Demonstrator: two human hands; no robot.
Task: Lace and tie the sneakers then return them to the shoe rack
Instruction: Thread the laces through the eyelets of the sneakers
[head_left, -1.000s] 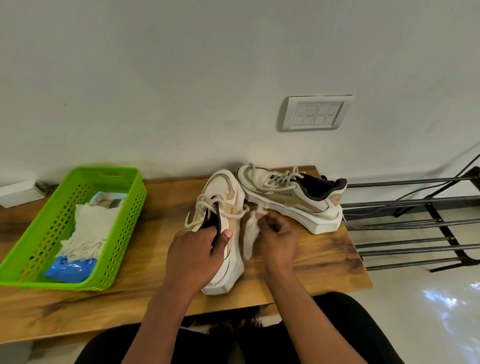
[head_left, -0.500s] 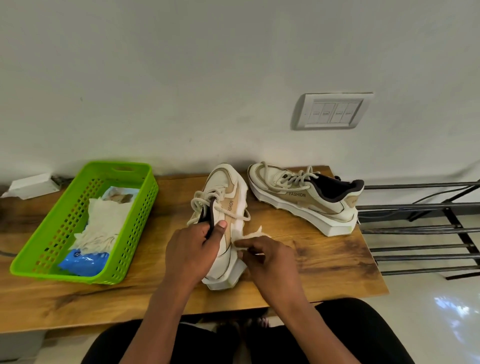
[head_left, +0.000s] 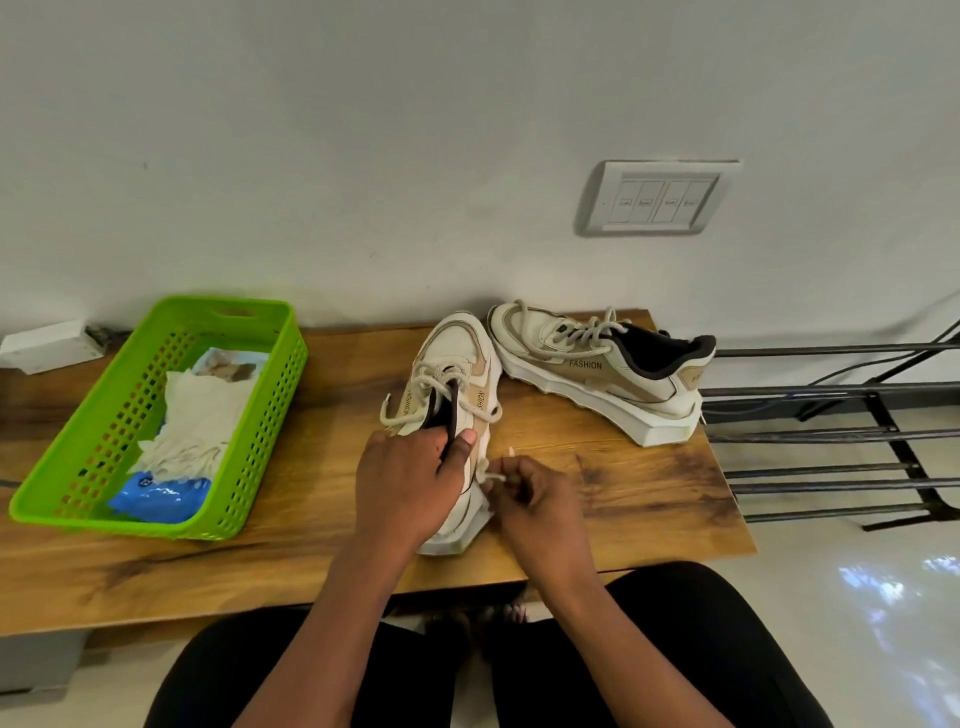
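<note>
Basket left; 2nd sneaker nr shoe rack.

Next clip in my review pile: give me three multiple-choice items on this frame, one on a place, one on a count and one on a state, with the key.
1. Where does the green basket stand?
A. on the floor
B. on the rack
C. on the left part of the table

2. How many sneakers are on the table?
A. one
B. two
C. three

3. What is the right hand doing?
A. pinching a lace end
B. lying flat on the table
C. gripping the basket

Key: 1 C, the basket sits on the wood at the left. 2 B, the near sneaker and the far sneaker are the only ones. 3 A, its fingertips close on the lace end beside the near sneaker.
</note>
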